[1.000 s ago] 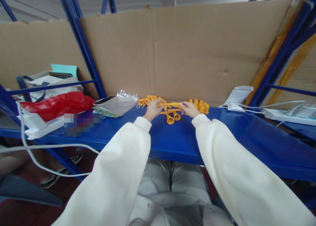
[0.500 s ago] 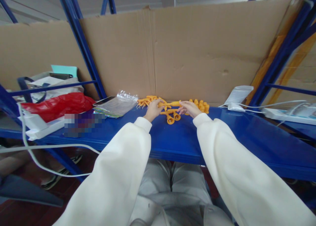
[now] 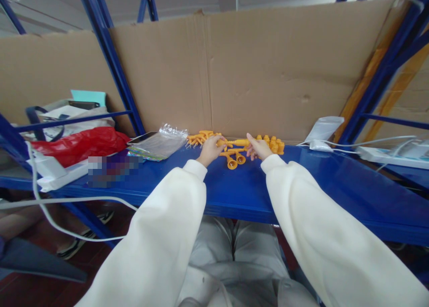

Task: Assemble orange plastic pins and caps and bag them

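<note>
Between my hands lies a long orange plastic piece (image 3: 240,142), its left end at the fingertips of my left hand (image 3: 210,150), which is closed on it. My right hand (image 3: 260,148) is at the other end with its thumb raised away from the bent fingers; it looks open. Below the long piece, two orange trumpet-shaped pieces (image 3: 232,162) lie with their flared mouths towards me. Several thin orange pieces (image 3: 197,138) with small metal rings or hooks are heaped beyond my left hand. Chunky orange pieces (image 3: 276,145) stand in a group beside my right hand.
A blue shelf (image 3: 234,195) carries everything, with a cardboard sheet (image 3: 261,74) upright behind. To the left are a clear plastic bag (image 3: 156,145), a red bag (image 3: 83,141) and a white cable (image 3: 77,199). A white adapter with cables (image 3: 320,145) sits on the right.
My right hand's thumb has lifted and spread from its fingers, which were around the end of the long orange piece. My left hand has barely moved.
</note>
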